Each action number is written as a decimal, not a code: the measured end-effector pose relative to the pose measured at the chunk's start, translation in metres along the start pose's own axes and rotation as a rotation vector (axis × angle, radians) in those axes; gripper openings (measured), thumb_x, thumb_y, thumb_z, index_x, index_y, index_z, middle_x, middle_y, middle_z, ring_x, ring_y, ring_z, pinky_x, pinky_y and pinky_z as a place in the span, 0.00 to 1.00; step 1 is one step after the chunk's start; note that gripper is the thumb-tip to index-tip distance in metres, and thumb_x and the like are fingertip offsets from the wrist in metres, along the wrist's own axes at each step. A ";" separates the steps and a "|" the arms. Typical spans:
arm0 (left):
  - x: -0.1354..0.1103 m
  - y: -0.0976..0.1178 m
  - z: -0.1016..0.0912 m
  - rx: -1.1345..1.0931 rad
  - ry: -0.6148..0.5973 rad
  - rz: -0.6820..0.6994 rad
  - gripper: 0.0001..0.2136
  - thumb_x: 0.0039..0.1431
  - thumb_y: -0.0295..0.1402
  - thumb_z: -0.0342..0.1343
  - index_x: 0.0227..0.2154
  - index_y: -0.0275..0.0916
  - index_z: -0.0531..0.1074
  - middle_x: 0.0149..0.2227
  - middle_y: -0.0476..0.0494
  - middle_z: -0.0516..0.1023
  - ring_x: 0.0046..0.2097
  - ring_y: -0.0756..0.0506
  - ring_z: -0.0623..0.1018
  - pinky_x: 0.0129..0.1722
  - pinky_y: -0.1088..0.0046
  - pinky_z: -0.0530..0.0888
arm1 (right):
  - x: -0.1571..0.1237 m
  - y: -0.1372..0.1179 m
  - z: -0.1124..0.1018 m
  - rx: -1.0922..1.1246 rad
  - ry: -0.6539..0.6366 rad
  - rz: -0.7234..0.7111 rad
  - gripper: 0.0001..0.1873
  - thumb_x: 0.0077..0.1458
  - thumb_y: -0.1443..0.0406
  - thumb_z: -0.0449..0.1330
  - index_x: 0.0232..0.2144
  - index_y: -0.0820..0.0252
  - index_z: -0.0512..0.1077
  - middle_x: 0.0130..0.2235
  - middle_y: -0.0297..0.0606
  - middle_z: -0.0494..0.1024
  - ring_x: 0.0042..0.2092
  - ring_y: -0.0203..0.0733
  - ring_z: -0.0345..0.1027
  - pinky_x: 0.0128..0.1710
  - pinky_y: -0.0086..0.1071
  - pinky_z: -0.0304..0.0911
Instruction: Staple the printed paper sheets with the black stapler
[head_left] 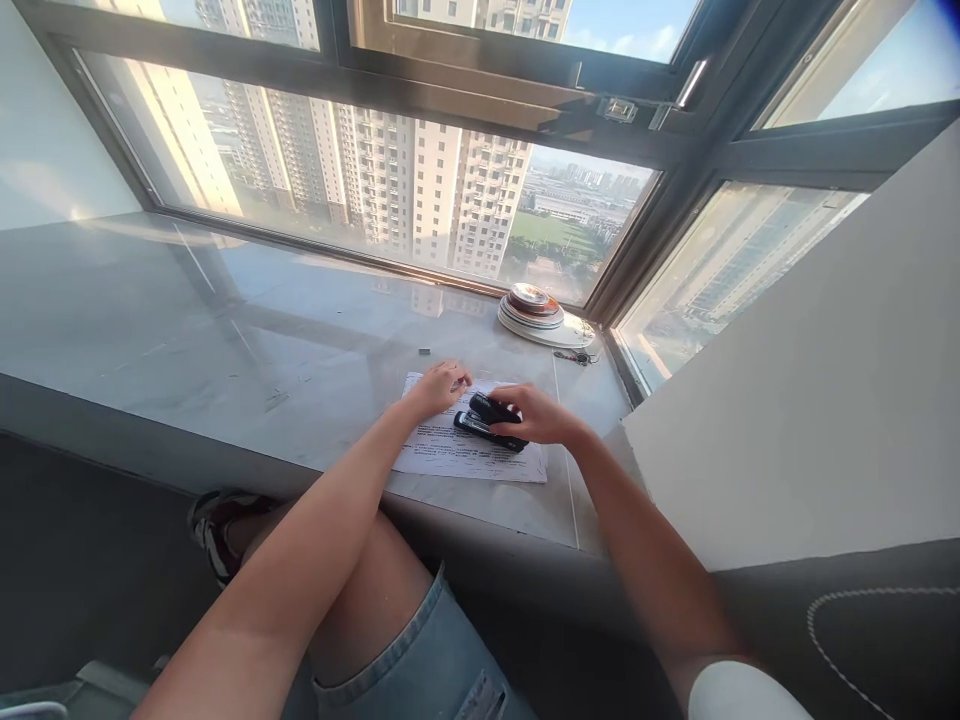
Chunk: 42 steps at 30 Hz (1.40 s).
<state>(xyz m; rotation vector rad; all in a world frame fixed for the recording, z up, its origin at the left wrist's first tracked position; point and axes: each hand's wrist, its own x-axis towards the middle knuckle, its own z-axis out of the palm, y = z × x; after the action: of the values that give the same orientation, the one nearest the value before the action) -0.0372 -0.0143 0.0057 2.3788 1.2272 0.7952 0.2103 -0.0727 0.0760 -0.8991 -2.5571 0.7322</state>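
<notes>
The black stapler (pixel 487 407) is laid over the printed paper (pixel 435 460), its long axis slanted from the paper's middle toward its right, near side. It is reached more closely by the right hand (pixel 535 412), in whose thumb and fingers its raised upper half is pinched. The left hand (pixel 436 388) is held over the paper's far left part, fingers curled; whether anything is gripped there cannot be told.
</notes>
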 end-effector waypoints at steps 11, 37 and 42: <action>0.006 -0.010 -0.006 -0.211 0.020 -0.151 0.17 0.60 0.27 0.47 0.40 0.38 0.83 0.44 0.39 0.83 0.46 0.41 0.79 0.54 0.62 0.76 | 0.015 0.026 0.026 0.131 0.347 0.076 0.22 0.61 0.57 0.64 0.55 0.57 0.81 0.49 0.41 0.84 0.49 0.51 0.77 0.54 0.41 0.66; 0.002 -0.010 -0.017 -0.887 0.247 -0.400 0.47 0.65 0.74 0.30 0.40 0.36 0.80 0.43 0.28 0.87 0.47 0.38 0.86 0.56 0.59 0.80 | 0.016 0.076 0.032 -0.059 0.441 0.494 0.22 0.74 0.54 0.44 0.26 0.51 0.59 0.28 0.36 0.70 0.33 0.46 0.63 0.42 0.41 0.63; 0.003 -0.012 -0.018 -0.881 0.246 -0.405 0.48 0.64 0.74 0.29 0.40 0.36 0.80 0.44 0.27 0.87 0.48 0.38 0.86 0.56 0.60 0.80 | 0.013 0.059 0.023 0.115 0.453 0.219 0.29 0.74 0.46 0.43 0.39 0.55 0.77 0.45 0.43 0.79 0.45 0.47 0.72 0.47 0.39 0.67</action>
<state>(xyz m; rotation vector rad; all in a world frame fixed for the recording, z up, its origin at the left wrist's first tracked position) -0.0544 -0.0044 0.0147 1.3133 1.0706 1.1894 0.2184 -0.0332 0.0255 -1.1669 -2.0243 0.6387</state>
